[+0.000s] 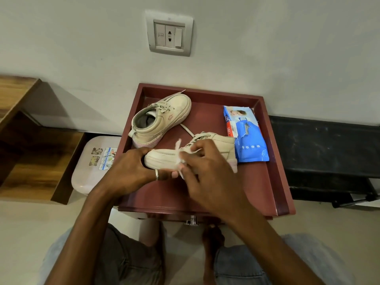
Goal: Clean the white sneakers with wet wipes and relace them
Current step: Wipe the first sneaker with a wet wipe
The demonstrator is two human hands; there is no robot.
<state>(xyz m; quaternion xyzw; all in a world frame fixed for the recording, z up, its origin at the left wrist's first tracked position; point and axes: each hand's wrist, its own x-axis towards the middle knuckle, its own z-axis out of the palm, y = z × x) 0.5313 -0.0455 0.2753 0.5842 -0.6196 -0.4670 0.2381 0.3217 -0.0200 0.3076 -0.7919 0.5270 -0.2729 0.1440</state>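
On the maroon tray (pixel 257 186), left hand (pixel 131 167) grips the near sneaker (pixel 162 159), right hand (pixel 207 173) pinches its lace (pixel 178 145)

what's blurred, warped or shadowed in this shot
Head view: the right hand and the white strip it pinches are motion-blurred; the far sneaker and wipes pack are sharp; the wide lens skews the red table's edges; the wooden shelf casts a soft shadow on the wall.

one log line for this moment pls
left hand: grips near sneaker toe | right hand: pinches white strip, lace or wipe unclear | far sneaker, wipes pack: on red tabletop
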